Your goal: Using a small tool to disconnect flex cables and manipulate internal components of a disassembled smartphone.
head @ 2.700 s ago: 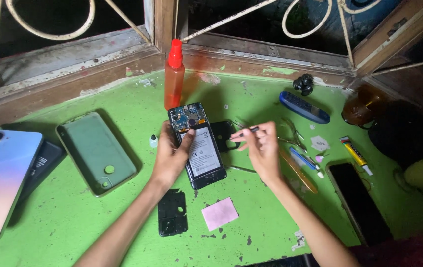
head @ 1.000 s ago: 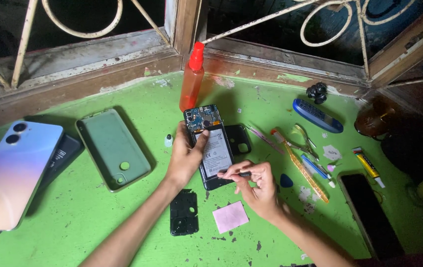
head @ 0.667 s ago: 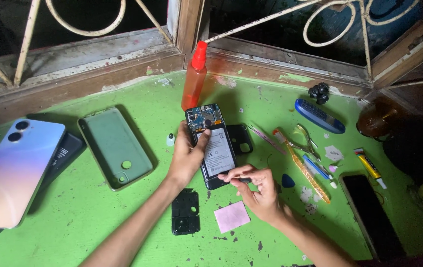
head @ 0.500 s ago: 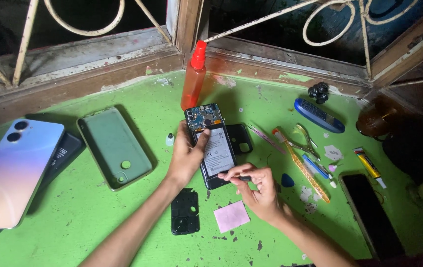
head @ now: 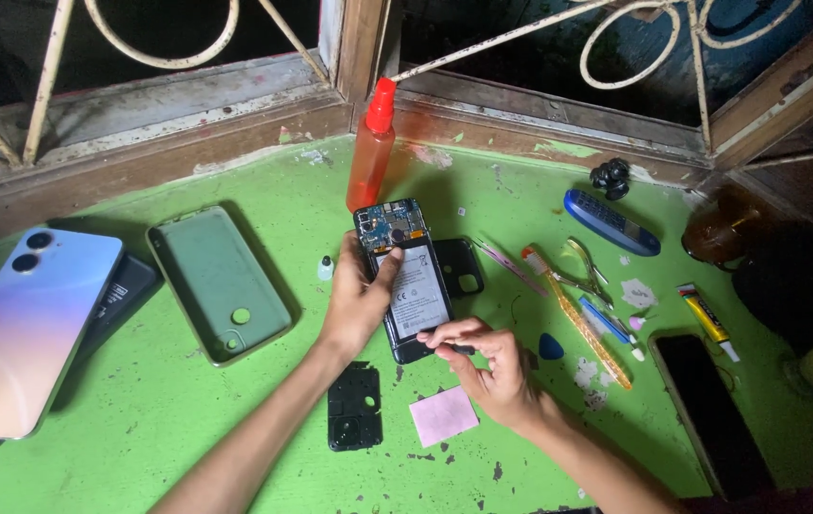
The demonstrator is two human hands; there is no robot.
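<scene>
Two hands work at the middle of a green table [head: 92, 419] under a barred window, as I watch through the head camera. At far left lies a phone [head: 26, 333] with a pale, shimmering back, and beside it a grey-green phone case [head: 216, 281], hollow side up. A small white cap [head: 326, 269] sits just left of the left hand [head: 354, 305], which lies along the left edge of an opened phone [head: 408, 281], thumb pressed on its exposed inside where the circuit board and battery show. A black plastic cover [head: 355, 407] lies below that wrist, with a pink square of paper [head: 442, 415] next to it. Behind the opened phone stands an orange bottle [head: 370, 157] with a red cap. The right hand [head: 492, 366] is curled at the phone's lower end, fingertips pinched on a small dark tool [head: 460, 349]; I cannot tell what kind. Further right lie a blue pick [head: 550, 346], tweezers [head: 511, 266], an orange-handled tool [head: 577, 319], a blue case [head: 611, 222], a glue tube [head: 708, 321] and a dark screen [head: 711, 409].
</scene>
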